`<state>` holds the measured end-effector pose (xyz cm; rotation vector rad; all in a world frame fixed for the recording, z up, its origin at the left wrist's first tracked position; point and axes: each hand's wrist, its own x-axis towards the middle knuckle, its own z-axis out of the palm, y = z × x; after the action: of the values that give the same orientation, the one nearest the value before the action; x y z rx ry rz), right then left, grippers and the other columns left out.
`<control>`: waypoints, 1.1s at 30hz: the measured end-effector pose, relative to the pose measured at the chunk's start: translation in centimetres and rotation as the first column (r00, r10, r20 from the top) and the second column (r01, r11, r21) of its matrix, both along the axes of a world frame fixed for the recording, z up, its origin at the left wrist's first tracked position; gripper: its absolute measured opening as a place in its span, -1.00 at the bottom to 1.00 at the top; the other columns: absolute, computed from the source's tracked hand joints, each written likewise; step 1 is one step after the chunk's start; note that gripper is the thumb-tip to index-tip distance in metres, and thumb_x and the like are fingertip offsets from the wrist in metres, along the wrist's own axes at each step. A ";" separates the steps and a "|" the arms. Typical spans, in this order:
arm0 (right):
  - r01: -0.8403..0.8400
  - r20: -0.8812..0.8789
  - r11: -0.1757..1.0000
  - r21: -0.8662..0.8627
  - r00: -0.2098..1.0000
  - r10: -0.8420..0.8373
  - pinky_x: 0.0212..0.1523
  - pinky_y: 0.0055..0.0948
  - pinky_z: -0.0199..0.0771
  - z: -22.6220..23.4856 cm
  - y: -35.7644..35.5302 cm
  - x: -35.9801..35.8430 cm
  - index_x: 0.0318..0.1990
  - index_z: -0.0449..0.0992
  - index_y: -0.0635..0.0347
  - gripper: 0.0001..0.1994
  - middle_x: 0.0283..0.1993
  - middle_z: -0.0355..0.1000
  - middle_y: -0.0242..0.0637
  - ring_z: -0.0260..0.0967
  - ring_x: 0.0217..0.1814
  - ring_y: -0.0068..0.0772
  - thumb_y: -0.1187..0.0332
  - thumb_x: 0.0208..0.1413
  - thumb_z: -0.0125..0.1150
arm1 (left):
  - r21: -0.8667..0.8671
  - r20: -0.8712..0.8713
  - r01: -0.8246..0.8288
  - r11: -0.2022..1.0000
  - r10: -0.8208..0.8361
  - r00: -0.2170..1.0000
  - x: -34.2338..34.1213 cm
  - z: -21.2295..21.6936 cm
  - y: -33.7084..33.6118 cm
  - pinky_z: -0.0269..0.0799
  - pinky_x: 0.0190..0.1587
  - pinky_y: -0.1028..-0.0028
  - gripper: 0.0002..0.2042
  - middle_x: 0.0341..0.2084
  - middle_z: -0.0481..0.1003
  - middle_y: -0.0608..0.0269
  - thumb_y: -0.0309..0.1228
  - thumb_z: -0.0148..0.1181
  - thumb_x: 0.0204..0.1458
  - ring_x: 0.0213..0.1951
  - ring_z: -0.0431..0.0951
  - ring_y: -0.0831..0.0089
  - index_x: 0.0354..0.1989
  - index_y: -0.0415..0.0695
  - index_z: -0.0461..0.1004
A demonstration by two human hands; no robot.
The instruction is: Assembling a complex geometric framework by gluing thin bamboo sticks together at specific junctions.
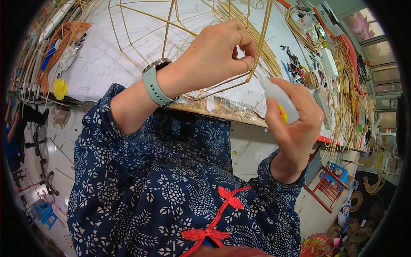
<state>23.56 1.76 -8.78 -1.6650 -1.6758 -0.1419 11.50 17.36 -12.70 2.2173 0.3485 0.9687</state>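
The left hand (214, 55), with a grey watch (155, 81) on its wrist, is closed in a pinch on a corner joint of a frame of thin bamboo strips (171, 38), held above the white bench (98, 60) near its front edge. The right hand (295, 122) is wrapped around a small white glue bottle (279, 99), its nozzle tipped up and touching or just beside that pinched joint. Loose bamboo strips (252, 38) lie on the bench behind the frame, with coils of cane (342, 73) further right.

garment (171, 188): dark blue, white floral print | sleeves pushed up | red knotted fastenings (216, 218) (below the watch) | watch (155, 81): pale green strap
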 end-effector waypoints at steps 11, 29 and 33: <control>0.011 -0.004 1.000 -0.007 1.000 -0.011 -0.48 -0.48 0.34 -0.1 0.0 0.1 -0.31 0.51 0.28 -0.73 -0.52 0.36 -0.18 0.33 -0.54 -0.29 0.57 -0.30 0.22 | -0.036 -0.009 0.006 0.999 -0.007 1.000 0.0 0.2 0.0 0.29 -0.44 0.58 -0.95 -0.47 0.36 0.32 -0.49 0.16 -0.11 -0.52 0.37 0.62 -0.48 -0.19 0.47; 0.564 -0.727 0.760 0.322 0.662 -0.184 -0.13 -0.53 0.36 -11.3 -1.6 31.1 -0.12 0.25 0.40 -0.68 -0.13 0.38 -0.14 0.37 -0.15 -0.43 0.57 -0.04 0.17 | -0.179 0.010 0.065 0.982 -0.064 0.998 -1.0 1.4 0.5 0.35 -0.40 0.59 -0.93 -0.44 0.38 0.28 -0.50 0.15 -0.12 -0.48 0.41 0.57 -0.49 -0.23 0.43; 0.675 -0.485 0.727 0.131 0.683 -0.547 -0.19 -0.50 0.35 -15.0 -0.3 37.3 -0.19 0.32 0.35 -0.71 -0.22 0.39 -0.20 0.37 -0.24 -0.41 0.53 -0.10 0.19 | -0.220 -0.027 0.054 0.974 -0.061 0.998 -0.7 2.0 0.6 0.34 -0.37 0.60 -0.94 -0.44 0.38 0.29 -0.50 0.14 -0.11 -0.46 0.39 0.58 -0.48 -0.23 0.43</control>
<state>60.85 1.45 -23.77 -1.8034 -0.6718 -0.3280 10.83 17.98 -10.73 2.0339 0.3850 0.8213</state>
